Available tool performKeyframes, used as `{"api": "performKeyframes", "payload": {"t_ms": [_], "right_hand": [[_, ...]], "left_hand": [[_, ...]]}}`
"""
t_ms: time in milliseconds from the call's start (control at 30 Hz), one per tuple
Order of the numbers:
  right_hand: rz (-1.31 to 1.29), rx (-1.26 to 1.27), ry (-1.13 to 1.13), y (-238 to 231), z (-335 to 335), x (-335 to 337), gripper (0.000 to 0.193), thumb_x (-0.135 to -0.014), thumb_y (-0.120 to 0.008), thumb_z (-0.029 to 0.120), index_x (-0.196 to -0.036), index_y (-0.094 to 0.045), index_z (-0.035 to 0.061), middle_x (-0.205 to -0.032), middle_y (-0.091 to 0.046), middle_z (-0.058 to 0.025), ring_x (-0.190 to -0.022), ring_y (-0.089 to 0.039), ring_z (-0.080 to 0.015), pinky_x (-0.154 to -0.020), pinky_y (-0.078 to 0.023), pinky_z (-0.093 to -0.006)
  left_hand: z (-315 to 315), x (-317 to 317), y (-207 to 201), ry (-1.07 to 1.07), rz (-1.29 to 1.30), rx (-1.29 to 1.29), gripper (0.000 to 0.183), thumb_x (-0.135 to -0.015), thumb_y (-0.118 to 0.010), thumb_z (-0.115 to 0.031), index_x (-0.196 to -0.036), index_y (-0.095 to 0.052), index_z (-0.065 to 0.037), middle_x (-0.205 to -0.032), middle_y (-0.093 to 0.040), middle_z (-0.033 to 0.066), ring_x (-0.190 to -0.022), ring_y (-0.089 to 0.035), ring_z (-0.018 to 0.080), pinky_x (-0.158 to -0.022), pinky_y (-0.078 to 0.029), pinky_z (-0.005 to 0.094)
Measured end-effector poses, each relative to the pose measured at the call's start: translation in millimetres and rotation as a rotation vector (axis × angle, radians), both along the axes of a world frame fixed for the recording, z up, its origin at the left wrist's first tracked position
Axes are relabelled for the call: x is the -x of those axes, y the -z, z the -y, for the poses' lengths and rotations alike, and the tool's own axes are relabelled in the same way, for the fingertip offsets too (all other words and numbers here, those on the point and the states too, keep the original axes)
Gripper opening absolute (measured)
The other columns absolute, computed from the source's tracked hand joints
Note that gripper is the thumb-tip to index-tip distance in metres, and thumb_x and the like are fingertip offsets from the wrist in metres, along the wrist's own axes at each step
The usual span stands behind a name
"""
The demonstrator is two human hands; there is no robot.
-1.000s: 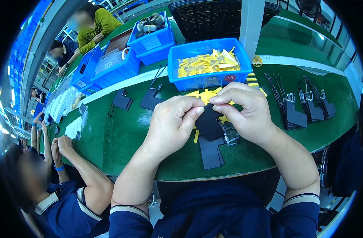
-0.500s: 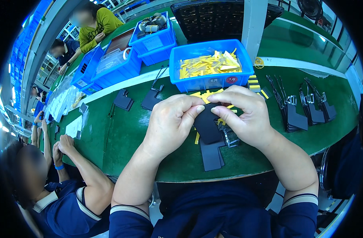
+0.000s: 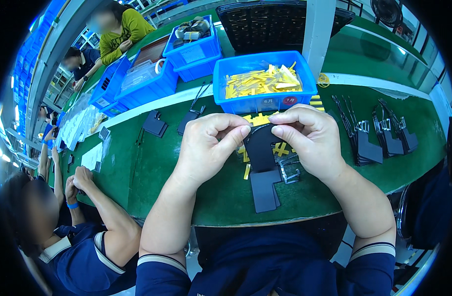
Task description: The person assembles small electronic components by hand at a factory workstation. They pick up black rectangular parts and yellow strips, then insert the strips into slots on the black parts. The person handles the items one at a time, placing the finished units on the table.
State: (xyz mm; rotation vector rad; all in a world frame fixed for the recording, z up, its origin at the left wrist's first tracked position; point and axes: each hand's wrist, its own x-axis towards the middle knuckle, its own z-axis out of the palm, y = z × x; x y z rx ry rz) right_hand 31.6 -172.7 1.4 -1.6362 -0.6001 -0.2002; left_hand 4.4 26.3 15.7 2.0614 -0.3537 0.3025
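A flat black piece (image 3: 261, 152) is held up in front of me between both hands, a thin dark cable curving along its top edge. My left hand (image 3: 205, 148) pinches its upper left corner between thumb and forefinger. At the upper right corner, the thumb and bent fingers of my right hand (image 3: 315, 140) close in the same way. Below it on the green table lie overlapping dark grey L-shaped plates (image 3: 264, 191), with small shiny connectors (image 3: 289, 170) beside them. Yellow strips (image 3: 258, 120) lie behind and around the black piece, partly hidden by it.
Beyond my hands stands a blue bin (image 3: 265, 104) of yellow strips. Stacks of dark plates with cables (image 3: 368, 148) sit at the right; more plates (image 3: 155, 124) lie left. Further blue bins (image 3: 146, 85) stand at the far left. A co-worker (image 3: 88, 241) sits close on my left.
My hands have moved slightly apart along the top of the black piece. Its upper edge and the curved cable now show between them, as do more yellow strips and connectors.
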Motion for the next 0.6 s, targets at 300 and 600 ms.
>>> {"api": "performKeyframes", "payload": {"t_ms": [300,600], "right_hand": [[0.150,0.126,0.012,-2.0,-0.1,3.4,0.012,-0.074,-0.068,-0.001,-0.086,-0.067,-0.0010,-0.079,-0.064,-0.0105,-0.071,-0.064,-0.0195,-0.065,-0.051,-0.0279],[0.231,0.152,0.010,0.8,-1.6,4.2,0.011,-0.074,-0.066,-0.001,-0.085,-0.067,-0.0005,-0.078,-0.064,-0.0121,-0.071,-0.064,-0.0237,-0.064,-0.050,-0.0305]], "left_hand": [[11.9,4.1,-4.9,0.003,0.092,-0.156,0.014,-0.079,-0.069,-0.013,-0.087,-0.068,-0.001,-0.080,-0.067,0.0091,-0.068,-0.063,0.0144,-0.062,-0.050,0.0248],[13.7,4.1,-2.0,-0.014,0.140,-0.146,0.012,-0.077,-0.070,-0.012,-0.082,-0.069,-0.001,-0.073,-0.066,0.0084,-0.065,-0.062,0.0147,-0.059,-0.048,0.0240]]}}
